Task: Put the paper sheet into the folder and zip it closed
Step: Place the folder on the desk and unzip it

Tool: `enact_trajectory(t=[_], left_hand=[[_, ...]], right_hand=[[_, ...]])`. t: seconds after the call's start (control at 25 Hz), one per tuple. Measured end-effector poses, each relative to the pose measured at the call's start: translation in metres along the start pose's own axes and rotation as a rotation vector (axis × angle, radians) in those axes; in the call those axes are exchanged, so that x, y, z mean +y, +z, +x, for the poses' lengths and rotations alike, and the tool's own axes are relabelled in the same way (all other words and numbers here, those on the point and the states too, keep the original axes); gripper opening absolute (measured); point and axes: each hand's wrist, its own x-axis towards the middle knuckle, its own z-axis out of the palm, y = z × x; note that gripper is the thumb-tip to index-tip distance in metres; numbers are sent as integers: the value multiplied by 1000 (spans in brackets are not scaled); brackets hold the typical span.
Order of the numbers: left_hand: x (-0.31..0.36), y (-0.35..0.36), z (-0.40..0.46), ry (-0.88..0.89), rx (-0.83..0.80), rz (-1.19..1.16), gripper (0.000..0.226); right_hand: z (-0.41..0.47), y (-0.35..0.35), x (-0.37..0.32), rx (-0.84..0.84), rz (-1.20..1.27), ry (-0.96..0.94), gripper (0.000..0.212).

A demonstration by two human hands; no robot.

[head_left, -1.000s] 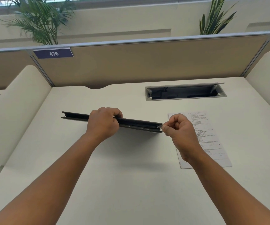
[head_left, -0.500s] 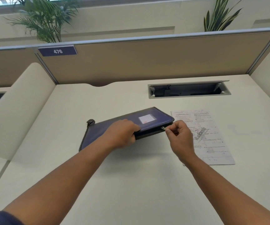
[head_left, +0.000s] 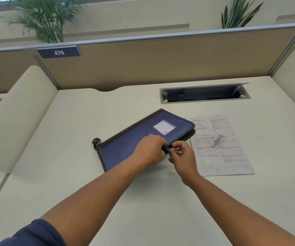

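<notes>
Both hands are down on the blue folder (head_left: pixel 136 137), which sits at an angle on the pale desk (head_left: pixel 72 174), its label window (head_left: pixel 164 127) facing up just beyond the knuckles. The left hand (head_left: pixel 149 150) is curled over the folder's near edge, fingers (head_left: pixel 156 139) wrapped down and clamping the cover beside the zip line. Right next to it, almost knuckle to knuckle, the right hand (head_left: pixel 183 157) is pinched shut, thumb and forefinger closed on the small metal zipper pull (head_left: pixel 170 149), which shows as a bright ring right between the two hands. The pull sits on the folder's near side, below the rounded corner (head_left: pixel 191 129) that lies just beyond the right fingertips. At that corner the dark edge of the folder looks slightly parted, though how far the zip runs under the hands I cannot tell. The paper sheet (head_left: pixel 221 146) is out on the desk, flat and printed side up, just beyond and to the outside of the right hand, its near-left part tucked behind that hand and its upper-left corner meeting the folder's rounded corner. Away past the left hand's wrist side, a small dark loop (head_left: pixel 96 141) pokes out from the folder's far-left corner. Well beyond the fingers, an open cable tray (head_left: pixel 205 94) is set in the desk, and a divider carries a tag reading 476 (head_left: pixel 59 52).
</notes>
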Motion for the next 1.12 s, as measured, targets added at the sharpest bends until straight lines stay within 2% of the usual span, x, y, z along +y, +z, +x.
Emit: enact_trajectory(t=[0.16, 0.28, 0.44, 0.52, 0.6, 0.64, 0.76, 0.88, 0.96, 1.04, 1.12], left_hand=[[4, 14, -1, -18, 20, 2, 8], [2, 18, -1, -19, 49, -29, 9], [-2, 27, -6, 6, 77, -137, 6], [-12, 34, -6, 11, 15, -253, 11], [-31, 37, -4, -26, -39, -394, 25], [-45, 37, -2, -68, -17, -425, 32], [-98, 30, 4, -259, 69, -284, 58], [-149, 24, -5, -455, -164, -57, 103], [-167, 25, -16, -463, -313, -95, 131], [-172, 29, -25, -430, -372, -149, 143], [-173, 37, -31, -432, -345, -139, 145]], right_hand=[[-4, 14, -1, 56, 363, 236, 18], [-11, 20, -2, 54, 473, 297, 9], [-6, 20, -4, -20, 583, 377, 18], [-2, 20, 0, -8, 552, 416, 16], [0, 18, 7, 24, 483, 413, 10], [1, 17, 10, 30, 453, 395, 8], [13, 5, 14, -4, 340, 362, 11], [31, -11, 14, -84, 228, 387, 5], [43, -15, 13, -143, 160, 392, 8], [57, -15, 11, -189, 85, 377, 12], [71, -13, 7, -234, 72, 349, 21]])
